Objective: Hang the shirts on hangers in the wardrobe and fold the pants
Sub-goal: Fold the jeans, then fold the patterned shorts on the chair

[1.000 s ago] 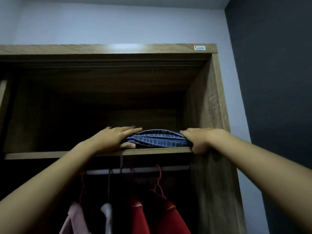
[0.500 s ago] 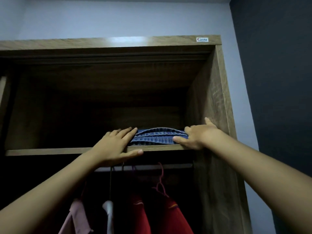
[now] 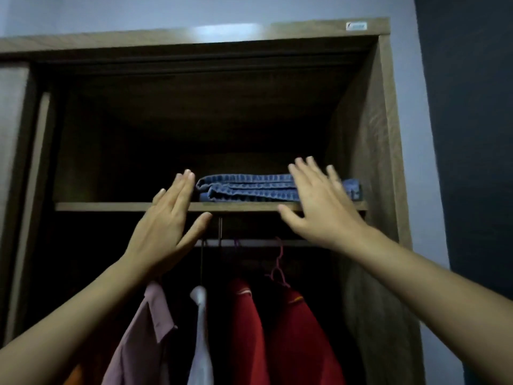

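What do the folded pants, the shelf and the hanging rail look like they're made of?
Folded pants: blue denim by the look, matte, with puckered stitched seams along the stacked edges.
Shelf: brown board with a matte wood-grain face, probably laminate rather than solid wood, though the frame leaves that open.
Rail: a pale, smooth, straight bar, likely metal, but it is too dim to be sure.

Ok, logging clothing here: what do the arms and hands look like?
No sleeves in view: the left forearm and right forearm are uncovered to the frame edge. The left hand and right hand wear no gloves; no watch or ring shows.
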`<state>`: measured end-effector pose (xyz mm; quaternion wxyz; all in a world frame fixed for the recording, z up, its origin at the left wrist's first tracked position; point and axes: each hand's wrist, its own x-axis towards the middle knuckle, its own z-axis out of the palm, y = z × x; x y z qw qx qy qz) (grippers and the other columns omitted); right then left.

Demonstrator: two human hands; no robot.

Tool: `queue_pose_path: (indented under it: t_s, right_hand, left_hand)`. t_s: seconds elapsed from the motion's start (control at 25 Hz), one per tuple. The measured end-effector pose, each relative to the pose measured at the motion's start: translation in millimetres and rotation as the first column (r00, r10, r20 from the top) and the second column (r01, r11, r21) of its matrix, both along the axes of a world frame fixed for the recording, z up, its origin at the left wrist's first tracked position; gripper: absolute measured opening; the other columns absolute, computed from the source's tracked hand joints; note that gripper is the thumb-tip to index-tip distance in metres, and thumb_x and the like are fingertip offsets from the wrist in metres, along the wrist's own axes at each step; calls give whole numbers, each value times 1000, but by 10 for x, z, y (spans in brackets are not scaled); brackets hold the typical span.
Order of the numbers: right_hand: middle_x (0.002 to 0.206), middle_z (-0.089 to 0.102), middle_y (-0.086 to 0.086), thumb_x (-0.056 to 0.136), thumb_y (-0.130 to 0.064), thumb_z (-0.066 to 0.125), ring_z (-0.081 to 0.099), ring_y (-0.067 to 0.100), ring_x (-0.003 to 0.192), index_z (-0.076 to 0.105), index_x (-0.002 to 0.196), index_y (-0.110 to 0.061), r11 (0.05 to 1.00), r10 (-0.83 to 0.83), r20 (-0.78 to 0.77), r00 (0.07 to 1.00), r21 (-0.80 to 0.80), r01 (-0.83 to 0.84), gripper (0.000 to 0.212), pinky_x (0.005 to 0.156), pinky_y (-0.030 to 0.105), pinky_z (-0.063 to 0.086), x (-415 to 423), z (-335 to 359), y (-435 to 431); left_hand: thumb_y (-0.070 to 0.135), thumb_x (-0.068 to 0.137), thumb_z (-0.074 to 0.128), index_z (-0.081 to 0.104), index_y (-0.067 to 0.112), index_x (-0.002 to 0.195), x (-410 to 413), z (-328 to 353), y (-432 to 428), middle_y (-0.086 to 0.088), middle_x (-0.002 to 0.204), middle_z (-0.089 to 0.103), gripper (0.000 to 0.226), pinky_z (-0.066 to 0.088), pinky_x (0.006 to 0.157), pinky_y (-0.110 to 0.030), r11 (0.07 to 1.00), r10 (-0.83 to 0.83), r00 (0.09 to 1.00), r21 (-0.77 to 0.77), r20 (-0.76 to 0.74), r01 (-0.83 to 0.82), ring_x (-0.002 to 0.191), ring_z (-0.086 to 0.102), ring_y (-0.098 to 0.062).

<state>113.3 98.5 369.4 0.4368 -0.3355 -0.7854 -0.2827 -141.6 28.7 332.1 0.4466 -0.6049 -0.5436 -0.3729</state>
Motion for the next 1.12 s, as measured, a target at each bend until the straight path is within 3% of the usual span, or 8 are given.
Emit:
queue_pose_path:
  t_s: [0.12, 0.32, 0.52, 0.68, 0.84, 0.96, 1.04, 1.12]
  right_hand:
    - [159, 6, 8, 92, -45, 42, 0, 17, 146, 10, 149, -8, 959, 276, 43, 960, -79, -272, 74, 116, 29, -1, -391, -590, -307]
    - [159, 3, 6, 84, -58, 17, -3, 15, 146, 10, 149, -9, 810, 558, 184, 809, -335, -482, 82, 114, 24, -3, -1107, -1648, -507]
    - [156, 17, 9, 86, -57, 25, 12, 19, 145, 20, 146, -6, 614, 766, 249, 593, -556, -560, 79, 115, 30, 7, -1952, -2980, -1279]
    - [157, 14, 7, 86, -67, 16, 6, 13, 143, 17, 148, -8, 478, 861, 258, 438, -705, -524, 86, 114, 29, 2, -2462, -4104, -2048]
    - [158, 8, 8, 81, -70, 9, 8, 19, 146, 13, 148, -7, 372, 915, 273, 297, -856, -359, 92, 116, 30, 4, -2821, -5196, -2860]
    - [153, 25, 13, 82, -72, 0, 26, 25, 142, 28, 144, -4, 353, 920, 303, 249, -917, -187, 96, 114, 39, 20, -2938, -6014, -3384]
    - [152, 28, 14, 82, -73, 1, 29, 26, 141, 31, 143, -3, 332, 928, 302, 216, -936, -117, 97, 114, 39, 22, -2937, -6556, -3706]
    - [157, 16, 11, 78, -73, 3, 16, 22, 145, 19, 147, -5, 321, 940, 317, 126, -947, -8, 98, 116, 35, 13, -2886, -7031, -3952]
  left_hand:
    - [55, 89, 27, 20, 2, 146, -113, -561, -263, -8, 151, 20, 78, 17, 112, -35, 1000, 10, 994, 6, 106, -10, 138, 17, -14]
    - [63, 91, 12, 23, 1, 145, -504, -1672, -818, -11, 150, 27, 83, 21, 110, -35, 948, 189, 970, -285, 154, -140, 139, 23, -23]
    - [58, 94, 14, 32, -2, 141, -921, -3161, -2089, -17, 147, 36, 79, 28, 106, -46, 742, 473, 859, -616, 198, -266, 137, 28, -28]
    - [56, 94, 15, 38, -4, 138, -1139, -4376, -3258, -19, 143, 43, 78, 38, 102, -47, 502, 666, 709, -843, 233, -194, 132, 41, -33]
    - [61, 80, 4, 16, 4, 148, -1142, -5451, -4455, -13, 156, 16, 89, 15, 116, -36, 301, 817, 527, -952, 233, -47, 145, 14, -25]
    - [60, 76, -3, 10, 4, 149, -1067, -6092, -5127, -12, 157, 9, 93, 12, 116, -35, 195, 873, 446, -979, 197, 50, 146, 8, -24]
    - [56, 87, 7, 8, 5, 149, -1014, -6504, -5519, -13, 158, 8, 80, 13, 116, -34, 106, 898, 416, -988, 144, 112, 146, 8, -23]
    - [43, 99, 26, 6, 6, 149, -926, -6897, -5831, -12, 158, 6, 66, 12, 116, -33, 26, 927, 363, -980, 98, 198, 146, 8, -22]
